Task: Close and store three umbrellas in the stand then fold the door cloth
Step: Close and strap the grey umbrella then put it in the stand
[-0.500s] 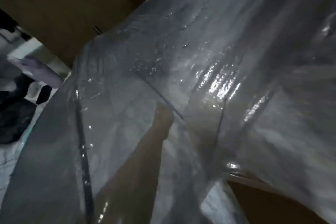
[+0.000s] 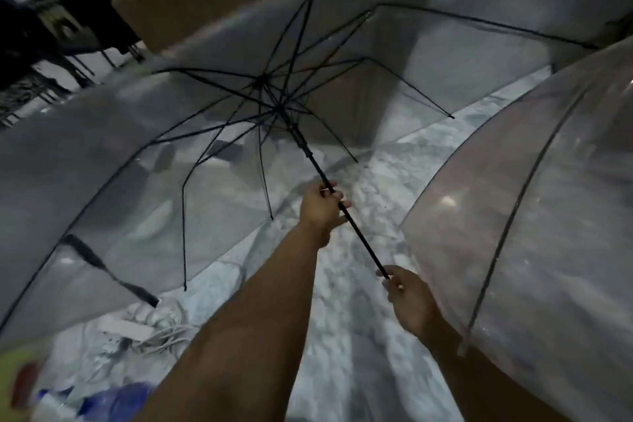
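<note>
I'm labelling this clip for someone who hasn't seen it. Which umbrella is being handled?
Start at the brown sofa at the back. In front of it lies the open clear umbrella, its black shaft gripped by the left hand and right hand. Unlike the clear umbrella at right, its black ribs face the camera.

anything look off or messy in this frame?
Mild clutter only: a white power strip with tangled cable lies loose on the floor under the open clear umbrella, whose closing strap dangles. Nothing looks broken or spilled.

No writing, label, brand or number is showing clearly enough to read; the clutter (image 2: 113,397) at lower left is perhaps too blurred.
</note>
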